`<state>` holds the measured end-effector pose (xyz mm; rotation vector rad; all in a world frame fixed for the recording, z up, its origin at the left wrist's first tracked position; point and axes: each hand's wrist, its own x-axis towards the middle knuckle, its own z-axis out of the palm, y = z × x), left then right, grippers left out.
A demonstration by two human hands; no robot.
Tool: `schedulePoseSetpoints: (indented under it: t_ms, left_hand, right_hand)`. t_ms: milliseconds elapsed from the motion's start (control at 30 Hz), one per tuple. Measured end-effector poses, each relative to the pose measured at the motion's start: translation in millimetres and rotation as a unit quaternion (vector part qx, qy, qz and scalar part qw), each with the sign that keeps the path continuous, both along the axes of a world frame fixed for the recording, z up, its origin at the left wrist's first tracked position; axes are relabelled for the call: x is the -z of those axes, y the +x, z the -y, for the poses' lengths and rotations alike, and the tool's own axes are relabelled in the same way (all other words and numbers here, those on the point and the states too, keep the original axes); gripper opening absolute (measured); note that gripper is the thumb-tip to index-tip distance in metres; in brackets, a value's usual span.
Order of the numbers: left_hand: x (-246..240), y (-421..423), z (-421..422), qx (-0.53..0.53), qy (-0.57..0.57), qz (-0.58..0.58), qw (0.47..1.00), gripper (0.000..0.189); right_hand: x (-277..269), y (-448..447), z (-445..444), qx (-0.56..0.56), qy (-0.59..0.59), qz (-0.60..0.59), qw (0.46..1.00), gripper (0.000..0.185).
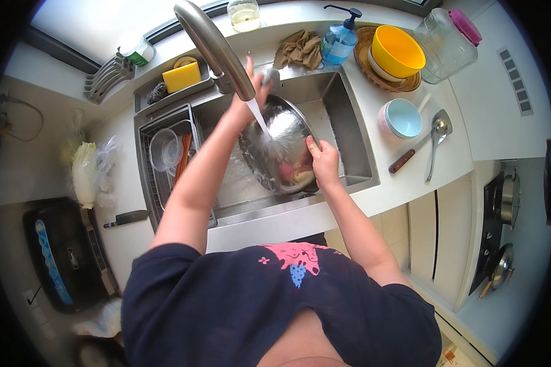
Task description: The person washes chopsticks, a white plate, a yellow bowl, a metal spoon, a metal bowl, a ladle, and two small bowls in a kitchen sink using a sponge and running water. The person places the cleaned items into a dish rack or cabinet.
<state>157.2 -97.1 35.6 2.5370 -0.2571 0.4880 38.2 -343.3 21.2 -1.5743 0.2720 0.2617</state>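
Water runs from a brushed metal faucet (220, 50) onto a shiny metal bowl or pan (280, 147), tilted inside the stainless steel sink (351, 133). With thumb and fingers, my right hand (323, 160) grips its right rim. My left hand (252, 94) is raised behind the faucet stream, near the far rim and a blurred metal knob (272, 78); its fingers look spread, and part of it is hidden by the faucet. A wire drying basket (154, 183) at the sink's left holds clear plastic containers (165, 149) and brownish-red chopsticks (183, 158).
Behind the sink are a yellow sponge (182, 77), a brown cloth (299, 49) and a blue pump bottle (339, 43). On the right counter stand a yellow bowl (397, 50), a light blue bowl (403, 118) and a metal spoon (434, 147). A knife (131, 218) lies left.
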Motion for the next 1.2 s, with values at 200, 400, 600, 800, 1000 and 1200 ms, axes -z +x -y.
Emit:
schedulePoseSetpoints:
  t_ms: [200, 400, 600, 800, 1000, 1200]
  left_hand:
    - [-26.1, -168.1, 87.1, 0.134, 0.014, 0.067, 0.989, 0.052]
    - [-24.8, -105.6, 55.5, 0.050, -0.055, -0.022, 0.997, 0.037]
    - [36.0, -65.8, -25.7, -0.087, -0.528, -0.344, 0.771, 0.049]
    - [99.8, -138.9, 11.9, -0.182, -0.659, -0.247, 0.687, 0.070]
    - [65.2, -167.0, 96.2, -0.076, -0.267, -0.207, 0.938, 0.063]
    - [29.2, -53.1, 25.6, -0.121, -0.441, -0.194, 0.868, 0.044]
  right_hand:
    - [20.2, -2.9, -13.1, 0.048, -0.163, 0.083, 0.982, 0.048]
    - [9.6, -18.3, -2.5, 0.045, -0.199, 0.147, 0.968, 0.042]
    - [-18.5, -31.8, 1.5, 0.087, -0.020, 0.089, 0.992, 0.045]
    - [-12.2, -25.3, 12.0, 0.229, 0.126, 0.013, 0.965, 0.051]
    - [-6.5, -26.2, 4.3, 0.210, 0.096, -0.012, 0.973, 0.058]
    - [-19.1, -31.4, -4.8, 0.152, 0.057, 0.028, 0.986, 0.054]
